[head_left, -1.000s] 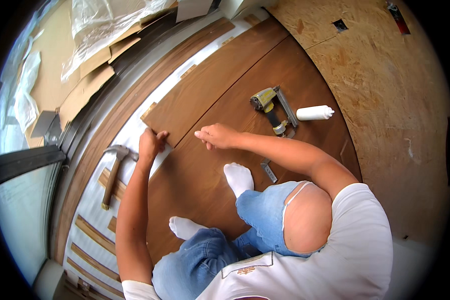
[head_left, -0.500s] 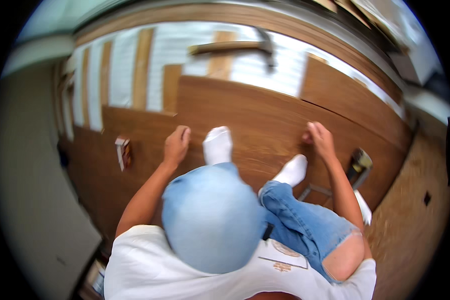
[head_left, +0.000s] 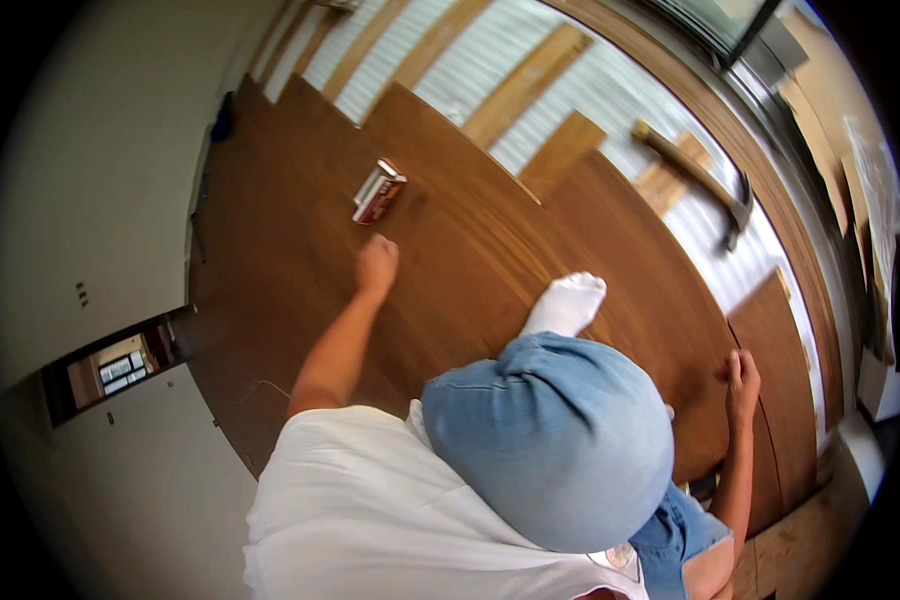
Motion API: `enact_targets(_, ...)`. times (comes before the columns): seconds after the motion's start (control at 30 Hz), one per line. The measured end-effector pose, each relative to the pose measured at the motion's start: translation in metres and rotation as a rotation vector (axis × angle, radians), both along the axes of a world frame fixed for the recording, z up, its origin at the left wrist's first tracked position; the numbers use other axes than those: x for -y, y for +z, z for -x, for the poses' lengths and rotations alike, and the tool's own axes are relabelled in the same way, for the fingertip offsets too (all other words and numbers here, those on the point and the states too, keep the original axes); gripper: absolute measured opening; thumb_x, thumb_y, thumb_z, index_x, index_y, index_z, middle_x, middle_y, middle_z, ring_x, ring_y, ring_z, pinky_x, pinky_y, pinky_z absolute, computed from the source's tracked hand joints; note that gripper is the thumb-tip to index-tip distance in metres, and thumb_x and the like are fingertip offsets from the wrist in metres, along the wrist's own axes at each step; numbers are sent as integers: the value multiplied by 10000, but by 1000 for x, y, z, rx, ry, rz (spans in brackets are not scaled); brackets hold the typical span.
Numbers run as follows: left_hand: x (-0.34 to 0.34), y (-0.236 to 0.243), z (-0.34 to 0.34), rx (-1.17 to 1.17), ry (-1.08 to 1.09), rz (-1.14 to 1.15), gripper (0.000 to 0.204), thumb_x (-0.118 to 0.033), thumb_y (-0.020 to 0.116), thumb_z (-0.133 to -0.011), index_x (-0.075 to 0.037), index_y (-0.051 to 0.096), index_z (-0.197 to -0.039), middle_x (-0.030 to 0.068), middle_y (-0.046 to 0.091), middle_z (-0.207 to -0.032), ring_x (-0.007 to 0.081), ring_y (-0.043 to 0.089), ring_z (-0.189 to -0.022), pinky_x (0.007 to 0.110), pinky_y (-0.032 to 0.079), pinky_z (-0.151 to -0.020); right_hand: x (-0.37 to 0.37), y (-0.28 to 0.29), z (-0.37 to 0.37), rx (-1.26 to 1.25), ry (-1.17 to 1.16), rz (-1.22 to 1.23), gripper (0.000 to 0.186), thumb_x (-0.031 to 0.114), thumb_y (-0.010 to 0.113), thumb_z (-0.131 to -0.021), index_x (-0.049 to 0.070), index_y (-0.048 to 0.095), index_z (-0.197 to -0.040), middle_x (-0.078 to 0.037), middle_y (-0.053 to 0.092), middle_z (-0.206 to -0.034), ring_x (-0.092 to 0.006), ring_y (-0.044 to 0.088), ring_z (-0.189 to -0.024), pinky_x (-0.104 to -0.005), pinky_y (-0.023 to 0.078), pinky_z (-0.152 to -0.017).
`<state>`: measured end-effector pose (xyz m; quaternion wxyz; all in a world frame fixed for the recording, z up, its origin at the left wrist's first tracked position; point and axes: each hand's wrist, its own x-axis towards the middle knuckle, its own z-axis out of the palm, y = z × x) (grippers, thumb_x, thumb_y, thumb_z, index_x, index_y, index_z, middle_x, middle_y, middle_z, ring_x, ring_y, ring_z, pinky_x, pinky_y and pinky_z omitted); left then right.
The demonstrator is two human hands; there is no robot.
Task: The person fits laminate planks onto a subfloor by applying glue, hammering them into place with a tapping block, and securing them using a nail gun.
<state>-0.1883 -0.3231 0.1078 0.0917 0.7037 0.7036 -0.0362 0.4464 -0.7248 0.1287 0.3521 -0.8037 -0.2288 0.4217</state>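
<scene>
Covering most of the floor, brown wooden planks (head_left: 460,225) look laid up to a stepped far edge; beyond, white rippled sheeting (head_left: 470,80) and light-brown wooden strips (head_left: 530,85) lie bare, a band seemingly unfinished. Well apart, fingers curled, the left hand (head_left: 377,263) is near a red-and-white box (head_left: 380,192), the right hand (head_left: 741,380) by a plank seam; whether either holds anything, I cannot tell.
</scene>
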Motion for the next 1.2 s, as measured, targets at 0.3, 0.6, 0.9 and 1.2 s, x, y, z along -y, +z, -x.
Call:
enact_targets(0.3,166,-30,-14,186,-139,971,327,-393,711,-927,-74,753,-869,117,758,-835,262,736,-795,420,557,-736,74,-15,-1,-108,-102,49,309,289,553,-1090,44,591,-906,-24,606,-707,-99,598,-620,-244,481,-574)
enact_targets(0.6,180,-30,-17,255,-111,850,238,-264,619,-982,-49,713,-940,124,736,-827,286,725,-780,437,561,-754,-97,-5,-31,-120,105,-157,349,302,552,-1086,-10,637,-957,-58,650,-699,-117,619,-616,-259,505,-593)
enact_targets(0.9,258,16,9,606,358,393,202,-199,597,-963,-71,712,-1069,182,721,-1002,331,697,-965,428,532,-842,-203,-10,-13,-201,462,-162,400,371,559,-1085,-7,645,-987,-92,699,-714,-143,668,-644,-282,543,-626)
enact_targets(1.2,197,0,168,433,479,23,136,-129,611,-959,-30,681,-1022,186,693,-1017,346,680,-971,447,533,-874,-275,45,-19,34,578,-9,279,217,546,-1065,-29,634,-969,-111,700,-725,-149,670,-631,-282,542,-592)
